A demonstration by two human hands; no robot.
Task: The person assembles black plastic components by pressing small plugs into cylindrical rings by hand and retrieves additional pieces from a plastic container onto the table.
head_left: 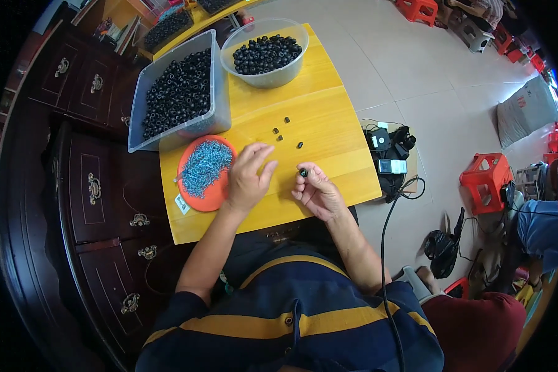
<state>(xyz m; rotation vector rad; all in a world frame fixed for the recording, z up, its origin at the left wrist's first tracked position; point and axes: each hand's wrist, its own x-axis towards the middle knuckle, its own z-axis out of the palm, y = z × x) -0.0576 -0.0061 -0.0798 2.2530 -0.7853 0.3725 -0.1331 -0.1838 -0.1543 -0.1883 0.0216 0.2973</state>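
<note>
1. The small black part [303, 173] is held above the near side of the yellow desk [332, 133]; it looks short, round and dark, with a greenish glint at its middle, too small to make out finer detail.
2. The right hand [318, 191] pinches it between thumb and index finger, the other fingers curled in and the palm turned up.
3. The left hand [249, 178] is loosely open, thumb apart from the bent fingers, with nothing visible in its grasp, just beside the orange dish [216, 199].
4. That dish carries a heap of tiny, shiny blue-grey pieces [206, 166].
5. Four loose black pieces [300, 145] lie beyond the right hand, well apart from the dish.
6. Glossy black ring-like parts fill much of the rectangular tub [222, 108]; similar ones are heaped in the clear round bowl [263, 80].
</note>
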